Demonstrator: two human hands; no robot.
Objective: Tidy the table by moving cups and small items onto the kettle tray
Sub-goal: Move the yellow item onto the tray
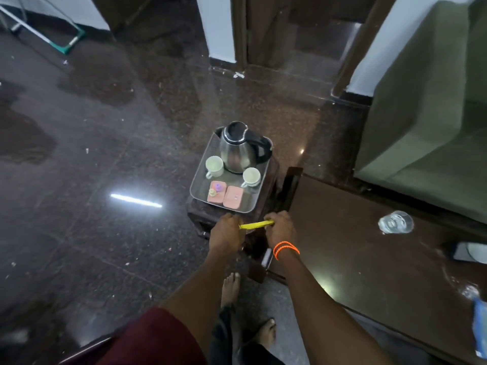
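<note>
A clear kettle tray (198,185) rests on a small dark stool. On it stand a steel kettle (238,151), two white cups (214,165) (251,177) and two pink boxes (216,194) (233,201), the left one topped with small purple and yellow bits. Just in front of the tray's near edge, my left hand (228,229) and my right hand (280,226) each grip one end of a thin yellow strip (255,224), held level between them. An orange band circles my right wrist.
A long dark wooden table (369,254) runs to the right, with an empty glass (395,222) and a blue packet (480,327) at its edge. A green armchair (427,106) stands behind it. My bare feet are on the glossy dark floor below.
</note>
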